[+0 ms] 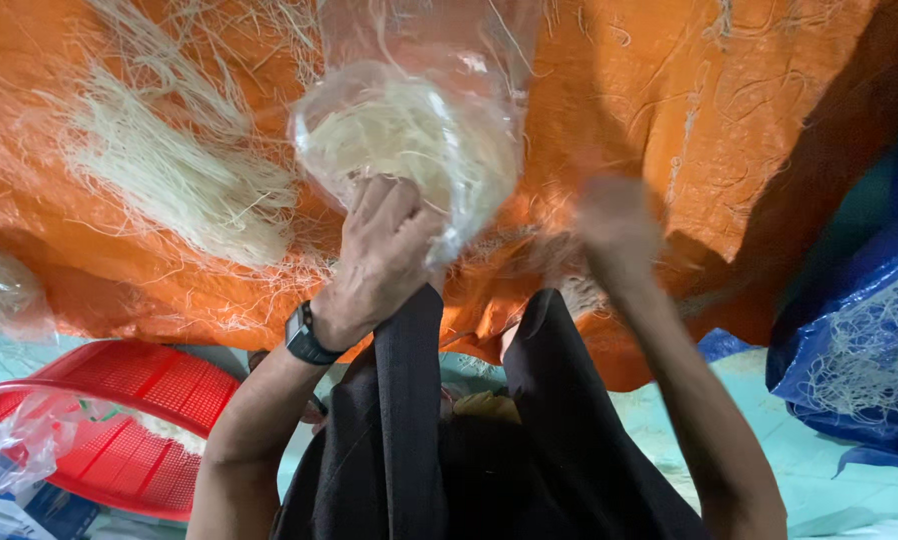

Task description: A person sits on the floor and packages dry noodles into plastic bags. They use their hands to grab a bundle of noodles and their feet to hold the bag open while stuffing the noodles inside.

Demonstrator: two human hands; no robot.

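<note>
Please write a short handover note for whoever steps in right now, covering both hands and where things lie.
Left hand: gripping the clear plastic bag, part filled with pale noodle strands.
Right hand: blurred, beside the bag over the orange tarp; whether it holds anything cannot be told.
Things: loose noodle strands spread on the tarp; more on a blue tarp; red basket at the left.
Done: some strands bagged.
Left: many strands lie unbagged.

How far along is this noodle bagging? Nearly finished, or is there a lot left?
Partly done. The clear plastic bag already holds a bundle of pale noodles. The left hand grips that bag now; the right hand is blurred over the orange sheet. Still left: a loose noodle pile on the sheet.
</note>
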